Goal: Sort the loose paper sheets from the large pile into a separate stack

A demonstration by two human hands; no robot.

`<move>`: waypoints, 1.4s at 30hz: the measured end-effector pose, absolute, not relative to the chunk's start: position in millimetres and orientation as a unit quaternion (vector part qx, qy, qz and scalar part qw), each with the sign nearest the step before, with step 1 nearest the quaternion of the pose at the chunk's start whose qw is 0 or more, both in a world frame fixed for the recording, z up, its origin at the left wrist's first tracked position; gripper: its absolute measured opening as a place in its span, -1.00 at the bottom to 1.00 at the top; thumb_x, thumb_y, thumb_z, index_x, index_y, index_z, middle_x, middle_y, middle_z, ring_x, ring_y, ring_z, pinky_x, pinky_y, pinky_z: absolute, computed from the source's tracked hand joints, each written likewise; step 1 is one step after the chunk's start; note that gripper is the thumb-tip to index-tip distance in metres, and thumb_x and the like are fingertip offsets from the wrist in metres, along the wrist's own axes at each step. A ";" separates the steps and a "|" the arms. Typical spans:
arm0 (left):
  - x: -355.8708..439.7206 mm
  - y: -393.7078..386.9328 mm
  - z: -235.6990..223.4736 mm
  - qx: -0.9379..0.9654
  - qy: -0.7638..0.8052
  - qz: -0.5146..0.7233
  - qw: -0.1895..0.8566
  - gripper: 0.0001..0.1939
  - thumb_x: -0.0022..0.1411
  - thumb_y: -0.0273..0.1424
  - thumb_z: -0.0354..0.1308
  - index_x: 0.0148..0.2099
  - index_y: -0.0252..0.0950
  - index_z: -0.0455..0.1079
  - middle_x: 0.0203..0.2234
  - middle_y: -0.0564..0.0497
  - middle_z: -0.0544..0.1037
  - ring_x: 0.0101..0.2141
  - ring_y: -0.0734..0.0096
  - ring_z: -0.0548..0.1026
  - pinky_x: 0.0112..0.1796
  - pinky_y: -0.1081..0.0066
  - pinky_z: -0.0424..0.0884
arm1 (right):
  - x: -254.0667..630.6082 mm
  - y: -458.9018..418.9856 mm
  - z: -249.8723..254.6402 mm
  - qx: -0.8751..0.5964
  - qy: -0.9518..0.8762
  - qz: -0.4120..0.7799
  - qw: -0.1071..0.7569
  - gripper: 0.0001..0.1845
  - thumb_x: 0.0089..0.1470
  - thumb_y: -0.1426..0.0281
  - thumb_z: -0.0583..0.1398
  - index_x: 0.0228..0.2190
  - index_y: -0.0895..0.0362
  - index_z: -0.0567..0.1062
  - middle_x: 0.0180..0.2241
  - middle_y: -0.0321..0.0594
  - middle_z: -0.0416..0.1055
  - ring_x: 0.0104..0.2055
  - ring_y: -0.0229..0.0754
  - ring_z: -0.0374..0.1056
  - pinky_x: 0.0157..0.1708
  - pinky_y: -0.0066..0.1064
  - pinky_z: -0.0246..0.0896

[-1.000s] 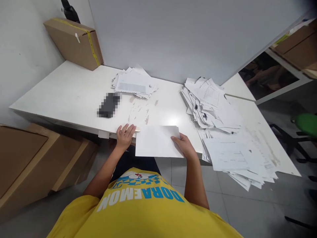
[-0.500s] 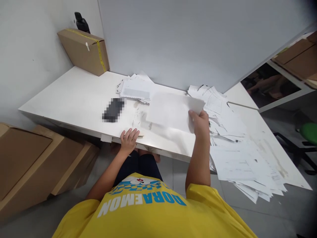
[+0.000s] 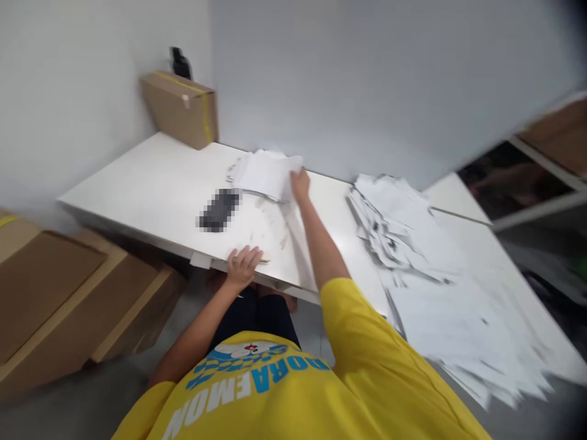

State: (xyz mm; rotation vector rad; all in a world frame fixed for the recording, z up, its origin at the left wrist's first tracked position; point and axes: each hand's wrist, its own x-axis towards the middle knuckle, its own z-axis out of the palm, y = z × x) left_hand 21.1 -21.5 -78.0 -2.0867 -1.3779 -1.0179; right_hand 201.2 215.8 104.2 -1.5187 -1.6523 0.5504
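At the back of the white table (image 3: 137, 171), my right hand (image 3: 300, 185) pinches the right edge of a white paper sheet (image 3: 270, 174). The sheet lies over a small paper stack (image 3: 235, 171), covering most of it. My left hand (image 3: 244, 267) rests with fingers spread on the table's front edge. Beside its fingertips is a thin, pale, flat piece (image 3: 265, 261), partly hidden by the hand; its kind is unclear. A dark pixelated object (image 3: 219, 210) lies between the stack and my left hand.
To the right, a large messy pile of papers (image 3: 394, 214) spreads over the table, with loose sheets (image 3: 486, 348) overhanging the front edge. A taped cardboard box (image 3: 178, 113) stands at the back left, a black object (image 3: 180, 63) behind it. More cartons (image 3: 50, 293) sit below left.
My right hand has carried the paper sheet leftward and away from me, from the table's middle onto the small stack. My left hand stays at the edge. The view has shifted slightly.
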 end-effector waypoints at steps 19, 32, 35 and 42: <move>32.2 20.0 -58.4 -0.709 -0.535 -0.438 0.138 -0.52 0.15 -0.22 0.08 0.11 -0.21 0.33 0.01 -0.17 0.53 0.11 -0.07 0.33 0.16 -0.24 0.03 | 377.3 -96.1 44.6 -0.766 -0.525 0.010 0.372 -0.50 0.15 0.47 -0.02 0.09 0.13 0.43 0.11 0.01 0.40 0.23 0.06 0.22 0.27 -0.01 0.06; 38.2 15.0 -42.5 -0.702 -0.584 -0.402 0.068 -0.51 -0.01 -0.29 0.09 0.01 -0.29 0.32 0.00 -0.25 0.50 0.13 -0.11 0.29 0.18 -0.22 -0.08 | 490.4 -170.2 18.3 -0.781 -0.548 -0.039 0.297 -0.48 0.16 0.54 0.00 0.08 0.12 0.51 0.07 -0.06 0.51 0.11 0.05 0.36 0.13 0.03 0.30; 40.6 13.7 -37.6 -0.690 -0.598 -0.405 0.038 -0.55 -0.01 -0.29 0.10 -0.02 -0.28 0.33 0.00 -0.24 0.50 0.13 -0.11 0.28 0.19 -0.23 -0.10 | 496.3 -170.5 18.9 -0.767 -0.558 -0.026 0.316 -0.51 0.16 0.53 -0.01 -0.01 0.08 0.57 0.06 -0.09 0.52 0.10 0.02 0.39 0.14 0.04 0.30; 41.9 13.4 -37.0 -0.677 -0.612 -0.408 0.004 -0.61 0.06 -0.27 0.12 -0.05 -0.28 0.33 0.02 -0.24 0.48 0.15 -0.09 0.25 0.20 -0.24 -0.16 | 501.9 -163.6 7.7 -0.795 -0.488 0.015 0.360 -0.45 0.15 0.43 0.01 0.14 0.06 0.46 0.19 -0.11 0.40 0.30 0.04 0.21 0.27 0.13 0.11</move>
